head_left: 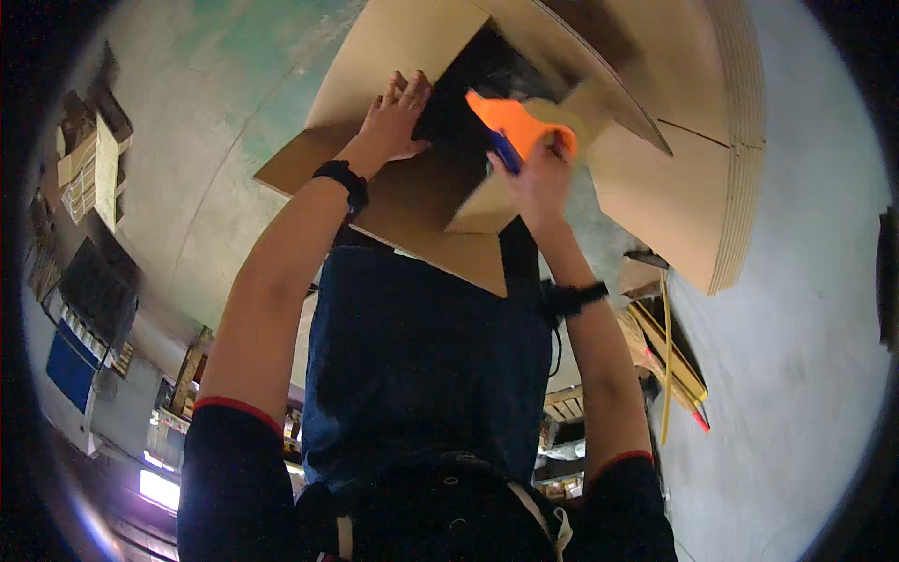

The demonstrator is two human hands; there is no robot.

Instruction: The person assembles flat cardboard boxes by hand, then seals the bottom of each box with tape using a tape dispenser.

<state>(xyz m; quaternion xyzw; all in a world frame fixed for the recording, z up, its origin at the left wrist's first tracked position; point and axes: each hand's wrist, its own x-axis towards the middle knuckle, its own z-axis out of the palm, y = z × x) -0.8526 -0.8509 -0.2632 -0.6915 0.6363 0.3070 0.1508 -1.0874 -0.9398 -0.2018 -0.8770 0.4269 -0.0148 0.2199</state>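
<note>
Both forearms reach to a cardboard box (412, 197). Left hand (398, 117) lies flat, fingers spread, steadying a flap; right hand (538, 178) is clamped on an orange tape gun (510, 122).

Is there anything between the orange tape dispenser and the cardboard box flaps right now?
Nothing visible. The right hand holds the orange tape dispenser right at the opening of the cardboard box, and the left hand presses flat on a flap beside it, clear of the dispenser.
</note>
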